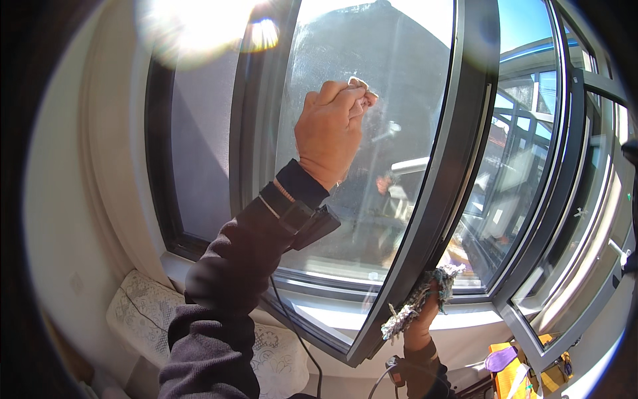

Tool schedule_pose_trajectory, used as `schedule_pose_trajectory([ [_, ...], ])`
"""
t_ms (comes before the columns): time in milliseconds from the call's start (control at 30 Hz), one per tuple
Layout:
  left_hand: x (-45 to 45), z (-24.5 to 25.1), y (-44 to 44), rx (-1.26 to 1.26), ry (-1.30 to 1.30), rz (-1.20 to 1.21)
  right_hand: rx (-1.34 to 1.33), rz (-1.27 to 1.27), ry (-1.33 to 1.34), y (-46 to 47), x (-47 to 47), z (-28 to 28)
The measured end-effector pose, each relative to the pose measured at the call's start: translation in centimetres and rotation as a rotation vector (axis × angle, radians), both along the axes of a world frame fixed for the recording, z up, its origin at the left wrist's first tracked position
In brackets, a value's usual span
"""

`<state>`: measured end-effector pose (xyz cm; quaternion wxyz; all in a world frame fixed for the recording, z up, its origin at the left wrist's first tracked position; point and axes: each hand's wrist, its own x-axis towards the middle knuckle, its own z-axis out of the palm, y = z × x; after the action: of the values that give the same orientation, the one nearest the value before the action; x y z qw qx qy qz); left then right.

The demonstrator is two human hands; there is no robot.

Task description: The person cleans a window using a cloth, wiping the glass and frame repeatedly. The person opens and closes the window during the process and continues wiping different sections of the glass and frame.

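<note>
My left hand [329, 129] is raised against the glass pane [369, 199] of an open window sash, its fingers closed on a crumpled pinkish cloth [357, 105]. Smears and pale streaks show on that glass. Lower right, beside the bottom of the dark sash frame [423, 219], my right hand [423, 316] holds a shaggy grey-white mop-like cloth [404, 314]. Part of that hand is hidden by the cloth. A dark strapped device [311, 224] sits on my left wrist, and another [396, 371] is near my right wrist.
The white sill [463, 319] runs beneath the window. Lace-covered furniture [274, 349] stands below at left, with a black cable [304, 344] hanging in front. Another open sash [573, 299] projects at right, near orange and purple items [501, 358]. Bright sun glares at the upper left.
</note>
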<state>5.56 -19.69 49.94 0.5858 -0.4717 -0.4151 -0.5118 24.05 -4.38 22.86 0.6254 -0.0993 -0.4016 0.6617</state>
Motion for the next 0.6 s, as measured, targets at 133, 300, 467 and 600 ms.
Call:
schedule_pose_trajectory([
  [133,0.5,0.0,-0.2,0.019,0.154,0.016,0.009,-0.032,0.034,0.4,-0.2,-0.4],
  [300,0.3,0.9,-0.2,-0.103,-0.044,-0.387,-0.008,-0.064,-0.064,0.9,-0.1,-0.7],
  [467,0.6,1.2,0.3,-0.020,0.189,0.015,0.036,-0.060,0.018,0.8,-0.3,-0.7],
  [600,-0.5,2.8,0.9,-0.145,-0.051,-0.326,0.025,-0.013,0.040,1.0,-0.2,-1.1],
])
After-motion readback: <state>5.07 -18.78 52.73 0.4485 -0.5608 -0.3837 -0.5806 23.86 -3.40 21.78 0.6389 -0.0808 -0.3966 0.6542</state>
